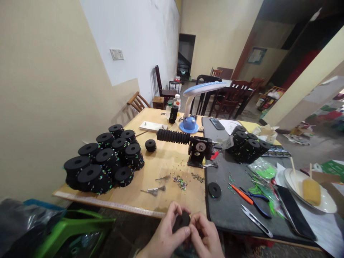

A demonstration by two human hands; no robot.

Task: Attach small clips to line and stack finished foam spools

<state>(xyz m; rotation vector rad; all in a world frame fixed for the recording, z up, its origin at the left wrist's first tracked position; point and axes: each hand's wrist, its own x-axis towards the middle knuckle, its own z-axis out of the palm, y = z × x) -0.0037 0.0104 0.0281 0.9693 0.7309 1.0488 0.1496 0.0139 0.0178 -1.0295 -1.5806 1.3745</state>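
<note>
A pale wooden bench [153,165] is carrying the black machine [199,148], and a dark grey mat [223,211] is covering the part to the machine's right. Left of the machine, a crowd of black disc stacks [104,157] is standing, the front ones hiding much of those behind. Farther left and nearer the person than the machine, a green plastic object [56,234] is running out of view under dark film [24,222], its form hard to make out. Right of the machine, a smaller cluster of stacks [245,145] is crowding together, while a blue lamp [189,125] is rising just behind it.

On the person's side of the machine, the left hand [168,229] is gripping a black disc [182,220], its fingers hiding part of the rim. The right hand [205,234] is curling thumb and fingers together at the disc's edge; whether they are pinching something small cannot be told.

Well right of the machine, a white plate [329,206] is holding a yellow block [311,191]. Behind the machine, to its left, a white-capped bottle [176,102] is standing, its contents unclear. In front of the machine, coloured beads [181,182] are lying loose, too tiny to count.
</note>
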